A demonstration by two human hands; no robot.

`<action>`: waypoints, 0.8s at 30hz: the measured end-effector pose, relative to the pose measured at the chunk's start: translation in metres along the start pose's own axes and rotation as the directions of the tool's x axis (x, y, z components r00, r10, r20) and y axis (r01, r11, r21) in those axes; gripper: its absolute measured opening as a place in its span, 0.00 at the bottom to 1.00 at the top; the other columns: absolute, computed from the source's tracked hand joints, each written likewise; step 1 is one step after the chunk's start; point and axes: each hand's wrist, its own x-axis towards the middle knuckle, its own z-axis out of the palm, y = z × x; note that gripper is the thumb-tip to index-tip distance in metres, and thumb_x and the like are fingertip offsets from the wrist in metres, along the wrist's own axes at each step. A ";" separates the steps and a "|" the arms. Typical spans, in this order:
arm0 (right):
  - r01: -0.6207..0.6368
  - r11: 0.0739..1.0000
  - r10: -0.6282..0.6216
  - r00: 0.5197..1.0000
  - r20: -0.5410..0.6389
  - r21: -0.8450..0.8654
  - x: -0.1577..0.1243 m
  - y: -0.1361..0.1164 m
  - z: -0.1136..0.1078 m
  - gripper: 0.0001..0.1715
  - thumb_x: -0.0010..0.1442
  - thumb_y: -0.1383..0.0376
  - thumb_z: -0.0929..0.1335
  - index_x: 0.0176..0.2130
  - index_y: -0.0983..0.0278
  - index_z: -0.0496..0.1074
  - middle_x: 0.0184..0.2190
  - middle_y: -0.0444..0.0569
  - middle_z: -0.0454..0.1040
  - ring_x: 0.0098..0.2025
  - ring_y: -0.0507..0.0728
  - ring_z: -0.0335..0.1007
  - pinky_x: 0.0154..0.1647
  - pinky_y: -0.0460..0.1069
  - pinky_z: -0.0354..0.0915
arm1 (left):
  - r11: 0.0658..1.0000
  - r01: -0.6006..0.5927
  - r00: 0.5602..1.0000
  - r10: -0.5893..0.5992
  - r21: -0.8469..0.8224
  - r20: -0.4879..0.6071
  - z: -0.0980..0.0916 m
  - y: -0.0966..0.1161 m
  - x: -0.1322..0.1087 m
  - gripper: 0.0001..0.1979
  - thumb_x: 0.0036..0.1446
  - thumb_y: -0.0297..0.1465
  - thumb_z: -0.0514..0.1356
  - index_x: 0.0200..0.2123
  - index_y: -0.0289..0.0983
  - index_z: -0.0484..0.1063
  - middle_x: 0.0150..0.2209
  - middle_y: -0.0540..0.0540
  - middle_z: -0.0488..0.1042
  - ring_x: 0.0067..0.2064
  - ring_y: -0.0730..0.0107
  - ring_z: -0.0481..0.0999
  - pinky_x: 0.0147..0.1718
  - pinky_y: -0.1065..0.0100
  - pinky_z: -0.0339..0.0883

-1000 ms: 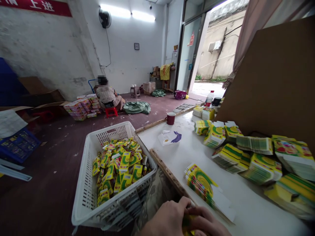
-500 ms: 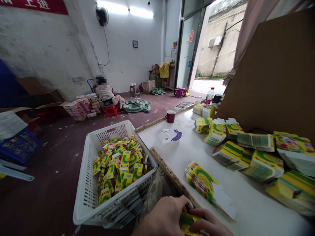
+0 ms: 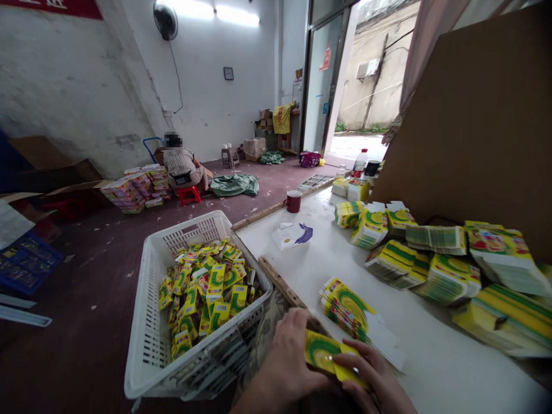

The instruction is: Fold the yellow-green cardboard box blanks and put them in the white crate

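Between my hands, at the table's near edge, is a small yellow-green box [image 3: 319, 352]. My left hand [image 3: 288, 359] grips its left end, fingers curled round it. Fingers of my right hand [image 3: 371, 371] press on its right end, where a yellow flap shows. The underside of the box is hidden. Just beyond, a fanned stack of flat printed cartons [image 3: 351, 310] lies on the white table [image 3: 319, 270]. On my left stands a white plastic basket [image 3: 140, 322] with many small yellow boxes [image 3: 207, 293] heaped in it.
Bundles of flat cartons [image 3: 452, 282] line the table's right side, before a large brown board [image 3: 470, 126]. A dark red mug [image 3: 294, 201] and a white-purple piece of packaging [image 3: 292, 234] sit farther back. A person [image 3: 181, 164] sits on a red stool [image 3: 188, 195] across the room.
Both hands have risen slightly with the box, so more of its printed face shows. The view has shifted a little, moving the surroundings left in the picture.
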 end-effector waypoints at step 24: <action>-0.208 0.931 0.284 0.930 -0.236 0.301 0.011 -0.012 0.023 0.23 0.62 0.58 0.66 0.55 0.60 0.64 0.52 0.56 0.72 0.55 0.63 0.71 0.53 0.55 0.70 | 0.601 0.180 0.984 -0.113 -0.778 0.140 0.000 -0.008 0.010 0.24 0.46 0.38 0.71 0.46 0.35 0.72 0.38 0.44 0.80 0.41 0.58 0.79 0.44 0.62 0.70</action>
